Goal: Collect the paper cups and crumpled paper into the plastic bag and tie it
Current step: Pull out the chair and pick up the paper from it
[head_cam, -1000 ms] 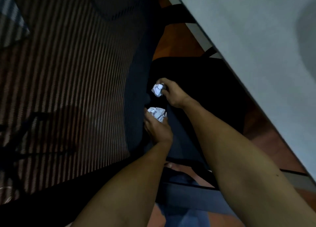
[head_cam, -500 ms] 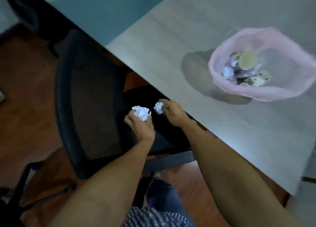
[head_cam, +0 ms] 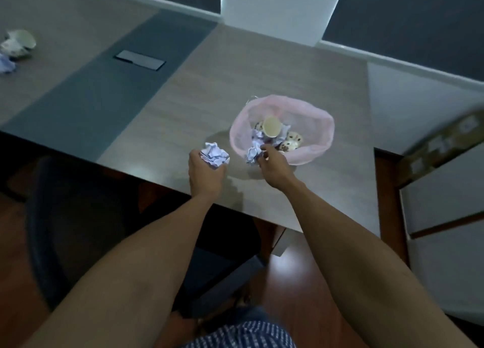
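We grip one crumpled paper ball (head_cam: 215, 154) in our left hand (head_cam: 205, 173), fingers curled round it, and pinch a smaller paper wad (head_cam: 252, 154) in our right hand (head_cam: 273, 165). The pink plastic bag (head_cam: 318, 120) stands open on the table (head_cam: 183, 91), just ahead of the right fingers, whose wad already overlaps its near rim; from the left fingers the bag lies forward and to the right. The right hand is nearer, so we judge it drops first. A paper cup (head_cam: 22, 42) and more paper (head_cam: 6, 63) wait far to the left of both hands.
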